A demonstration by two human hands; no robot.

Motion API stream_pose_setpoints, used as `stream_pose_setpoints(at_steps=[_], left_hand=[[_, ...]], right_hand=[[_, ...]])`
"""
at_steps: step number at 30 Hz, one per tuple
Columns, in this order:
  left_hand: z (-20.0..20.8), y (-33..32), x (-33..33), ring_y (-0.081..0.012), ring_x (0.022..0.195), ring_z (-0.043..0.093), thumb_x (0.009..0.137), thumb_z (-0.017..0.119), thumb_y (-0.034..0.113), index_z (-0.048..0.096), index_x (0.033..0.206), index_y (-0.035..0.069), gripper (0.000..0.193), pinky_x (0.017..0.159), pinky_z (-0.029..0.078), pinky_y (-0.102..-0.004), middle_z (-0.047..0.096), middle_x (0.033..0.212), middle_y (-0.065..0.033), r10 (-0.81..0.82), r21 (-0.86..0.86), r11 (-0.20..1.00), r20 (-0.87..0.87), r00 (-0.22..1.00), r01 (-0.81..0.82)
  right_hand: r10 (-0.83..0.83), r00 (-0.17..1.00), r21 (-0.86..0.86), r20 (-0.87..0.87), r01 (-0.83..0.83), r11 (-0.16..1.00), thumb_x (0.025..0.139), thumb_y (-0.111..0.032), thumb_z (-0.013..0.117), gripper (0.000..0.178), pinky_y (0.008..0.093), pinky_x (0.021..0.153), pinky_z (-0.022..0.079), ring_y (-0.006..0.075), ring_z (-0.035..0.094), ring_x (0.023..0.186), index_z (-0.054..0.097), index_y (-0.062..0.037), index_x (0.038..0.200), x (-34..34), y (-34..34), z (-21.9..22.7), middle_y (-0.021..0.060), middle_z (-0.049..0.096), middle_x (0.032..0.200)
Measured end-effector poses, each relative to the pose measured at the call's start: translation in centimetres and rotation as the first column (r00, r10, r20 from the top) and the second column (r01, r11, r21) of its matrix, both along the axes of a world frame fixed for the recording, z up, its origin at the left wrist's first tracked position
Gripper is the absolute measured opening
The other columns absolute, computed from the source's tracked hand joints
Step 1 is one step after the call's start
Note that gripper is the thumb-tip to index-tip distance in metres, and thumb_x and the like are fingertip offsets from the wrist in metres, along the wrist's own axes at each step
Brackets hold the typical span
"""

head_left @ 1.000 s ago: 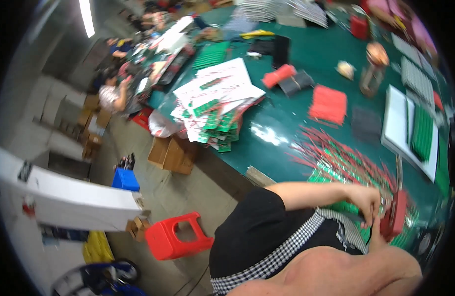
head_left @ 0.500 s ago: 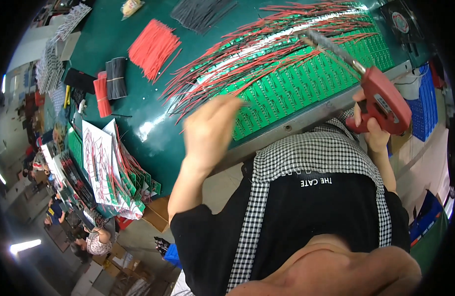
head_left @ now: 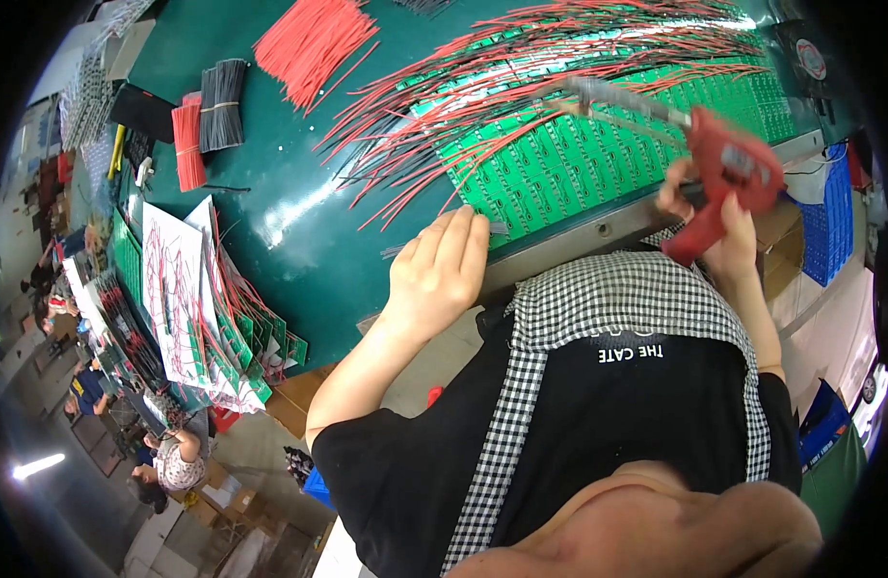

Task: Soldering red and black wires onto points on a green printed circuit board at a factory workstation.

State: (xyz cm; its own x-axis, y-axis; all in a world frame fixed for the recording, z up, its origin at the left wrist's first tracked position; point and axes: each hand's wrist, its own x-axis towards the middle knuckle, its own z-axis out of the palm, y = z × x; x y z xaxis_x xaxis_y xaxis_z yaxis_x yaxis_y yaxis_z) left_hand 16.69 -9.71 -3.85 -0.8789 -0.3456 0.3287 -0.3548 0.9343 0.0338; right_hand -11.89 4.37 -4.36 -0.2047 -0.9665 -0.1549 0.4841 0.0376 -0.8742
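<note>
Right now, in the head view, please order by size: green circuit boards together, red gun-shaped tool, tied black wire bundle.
1. Green circuit boards together
2. Red gun-shaped tool
3. Tied black wire bundle

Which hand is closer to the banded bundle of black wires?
Left. The left hand is below and to the right of the banded black bundle in the picture; the right hand is much farther right, holding a red tool.

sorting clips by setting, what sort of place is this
Probably an electronics assembly workshop: rows of green circuit boards lie on the workbench, a pile of red wires is set out beyond them, and a red pistol-shaped tool, perhaps a soldering gun, is held near the boards.
</note>
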Motion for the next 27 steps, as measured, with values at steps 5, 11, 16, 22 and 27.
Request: stream_pose_setpoints(at_steps=[5,11,16,22,27], left_hand=[[-0.2,0.1,1.4,-0.0201,0.08,0.062,0.069,0.058,0.008,0.058,0.089,0.003,0.021,0.058,0.05,-0.0264,0.061,0.096,-0.0118,0.143,0.074,0.988,-0.064,0.988,-0.139],[-1.1,2.2,2.1,-0.0235,0.086,0.06,0.066,0.056,0.011,0.055,0.078,0.002,0.015,0.062,0.052,-0.0288,0.059,0.094,-0.0152,0.188,0.119,0.979,-0.226,0.956,-0.165],[0.5,1.8,2.3,-0.025,0.098,0.057,0.072,0.051,0.011,0.056,0.089,0.002,0.019,0.072,0.051,-0.0315,0.056,0.108,-0.0128,0.227,0.251,0.952,-0.206,0.952,-0.173],[-0.4,1.7,1.4,-0.0252,0.098,0.056,0.071,0.052,0.01,0.056,0.088,0.002,0.019,0.073,0.051,-0.0319,0.055,0.108,-0.0123,0.294,0.236,0.941,-0.226,0.928,-0.241],[0.2,0.9,1.3,-0.0254,0.101,0.055,0.07,0.052,0.01,0.056,0.089,0.001,0.021,0.066,0.052,-0.03,0.055,0.108,-0.0124,0.228,0.135,0.971,-0.266,0.937,-0.198]], right_hand=[[0.172,0.876,0.03,0.451,-0.207,0.978,0.092,-0.036,0.038,0.057,0.0472,0.09,0.044,0.0421,0.037,0.119,0.023,-0.0004,0.134,0.3,-7.1,3.0,0.0203,0.035,0.133],[0.273,0.844,0.122,0.463,-0.365,0.923,0.091,-0.043,0.036,0.059,0.0529,0.084,0.047,0.0432,0.034,0.121,0.021,-0.0096,0.138,1.7,-7.8,2.7,0.0143,0.029,0.138],[0.413,0.79,0.066,0.453,-0.491,0.869,0.09,-0.042,0.041,0.059,0.0557,0.082,0.046,0.0455,0.037,0.118,0.024,-0.0075,0.135,3.5,-7.4,4.4,0.0121,0.034,0.134],[0.47,0.712,0.058,0.522,-0.579,0.813,0.089,-0.043,0.043,0.061,0.0554,0.083,0.046,0.0458,0.04,0.115,0.025,-0.0078,0.135,5.2,-11.0,4.1,0.0121,0.034,0.136],[0.438,0.717,0.085,0.542,-0.565,0.821,0.089,-0.043,0.042,0.06,0.0551,0.082,0.047,0.0463,0.042,0.113,0.025,-0.0086,0.135,5.1,-12.6,3.7,0.0112,0.035,0.135]])
